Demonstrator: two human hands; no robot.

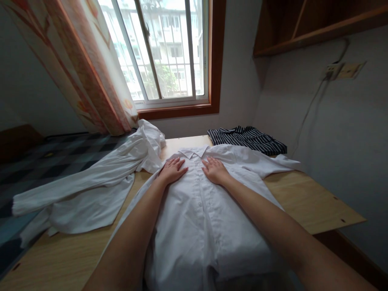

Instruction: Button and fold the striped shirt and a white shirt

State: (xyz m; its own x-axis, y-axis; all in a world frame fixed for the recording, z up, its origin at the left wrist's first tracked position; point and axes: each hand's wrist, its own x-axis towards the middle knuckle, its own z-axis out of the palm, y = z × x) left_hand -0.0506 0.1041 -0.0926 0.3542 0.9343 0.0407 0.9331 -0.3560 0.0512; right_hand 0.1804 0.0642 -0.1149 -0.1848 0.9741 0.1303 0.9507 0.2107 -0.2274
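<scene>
A white button-up shirt [197, 218] lies front-up along the wooden table [309, 202], collar toward the window. My left hand [172, 169] rests flat on its chest just left of the collar, fingers stretched out. My right hand [214, 169] lies flat on the chest just right of the button line, fingers also spread. Neither hand holds anything. The shirt's right sleeve [273, 163] spreads toward the wall.
A second white shirt [91, 190] lies crumpled on the table's left side, hanging over the edge. A dark striped garment [247, 138] sits folded at the far right corner. A window and patterned curtain [87, 68] are behind; a wall runs close on the right.
</scene>
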